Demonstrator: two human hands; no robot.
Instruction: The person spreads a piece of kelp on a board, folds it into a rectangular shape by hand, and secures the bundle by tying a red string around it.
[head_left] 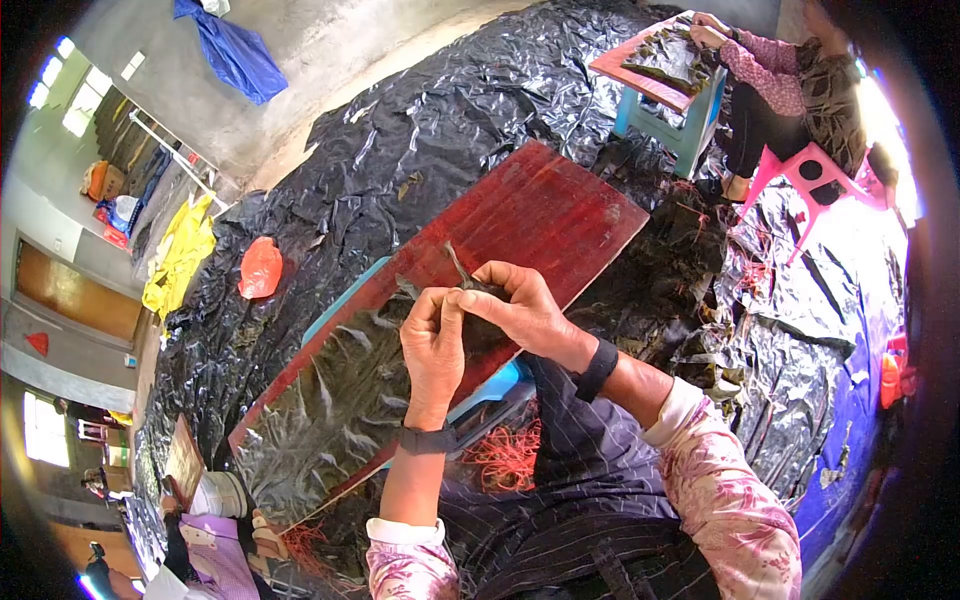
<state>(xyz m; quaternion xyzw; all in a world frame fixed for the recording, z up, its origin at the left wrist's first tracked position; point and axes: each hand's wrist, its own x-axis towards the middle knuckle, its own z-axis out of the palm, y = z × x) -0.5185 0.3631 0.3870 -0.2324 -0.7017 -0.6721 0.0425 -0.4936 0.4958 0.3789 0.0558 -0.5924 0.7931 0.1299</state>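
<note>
Above a red wooden board [540, 215], my left hand [434, 350] and my right hand [528, 312] meet with thumbs and fingers pinched together. Both hold the stalk end of a dark, wrinkled dried leaf [453, 262], whose tip sticks up past my fingers. The exact grip is hidden behind the fingers. Other broad, dark leaves [330, 405] are spread over the near left part of the board, beside and below my left hand.
Under the board is a blue stool [490, 388], with orange-red string [505, 455] by my lap. Black plastic sheeting [400, 150] covers the floor, with a red bag [261, 268] on it. Another person [770, 80] works at a small table [650, 70]; a person [215, 545] sits lower left.
</note>
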